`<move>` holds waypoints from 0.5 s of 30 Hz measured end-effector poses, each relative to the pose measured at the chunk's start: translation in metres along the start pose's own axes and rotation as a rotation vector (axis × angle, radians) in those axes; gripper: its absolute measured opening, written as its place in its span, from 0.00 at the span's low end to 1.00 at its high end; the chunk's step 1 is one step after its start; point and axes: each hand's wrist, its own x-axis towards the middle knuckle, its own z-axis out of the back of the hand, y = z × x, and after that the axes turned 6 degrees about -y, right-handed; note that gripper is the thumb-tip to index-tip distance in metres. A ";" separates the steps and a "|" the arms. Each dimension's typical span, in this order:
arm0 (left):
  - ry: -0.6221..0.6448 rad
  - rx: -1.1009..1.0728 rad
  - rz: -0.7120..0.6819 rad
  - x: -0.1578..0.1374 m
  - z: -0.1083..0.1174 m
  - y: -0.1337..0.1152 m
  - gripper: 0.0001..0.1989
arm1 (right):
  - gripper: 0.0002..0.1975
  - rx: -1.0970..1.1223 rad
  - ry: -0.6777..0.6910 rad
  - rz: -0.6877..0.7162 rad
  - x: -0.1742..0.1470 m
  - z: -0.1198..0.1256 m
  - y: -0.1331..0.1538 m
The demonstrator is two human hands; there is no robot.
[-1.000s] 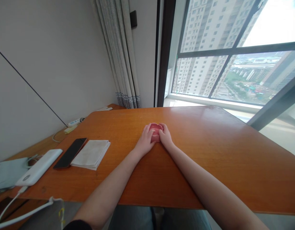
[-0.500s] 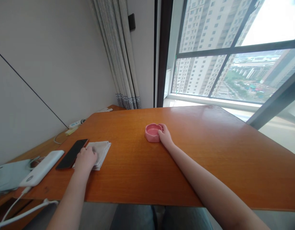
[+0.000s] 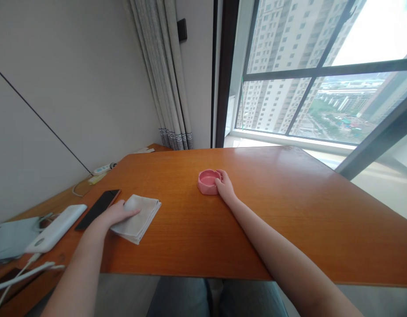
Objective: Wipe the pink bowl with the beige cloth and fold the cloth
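A pink ashtray (image 3: pixel 207 186) with a faceted outside rests on the wooden desk (image 3: pixel 190 242). My right hand (image 3: pixel 225 185) grips its right side, the thumb over the rim and fingers around the far side. On the left, my left hand (image 3: pixel 116 214) is closed on the left edge of a folded light grey cloth (image 3: pixel 140 216). Its thumb lies on top of the cloth; the fingers are partly hidden. The cloth is turned at an angle, its layered edge facing right. A dark phone (image 3: pixel 98 209) lies just left of that hand, partly behind the wrist.
A white power bank (image 3: pixel 56 229) with a cable plugged in lies at the desk's left edge, next to a pale grey pouch (image 3: pixel 15 237). A power strip (image 3: pixel 104 169) sits by the wall. A curtain (image 3: pixel 167 79) and large window are beyond the desk.
My left hand has shifted from lying on top of the cloth to gripping its left edge, and the cloth has turned and moved slightly right. My right hand stays on the ashtray.
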 end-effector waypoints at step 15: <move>-0.035 -1.549 -0.310 -0.056 0.004 -0.182 0.21 | 0.27 0.553 0.192 0.104 -0.034 0.003 0.083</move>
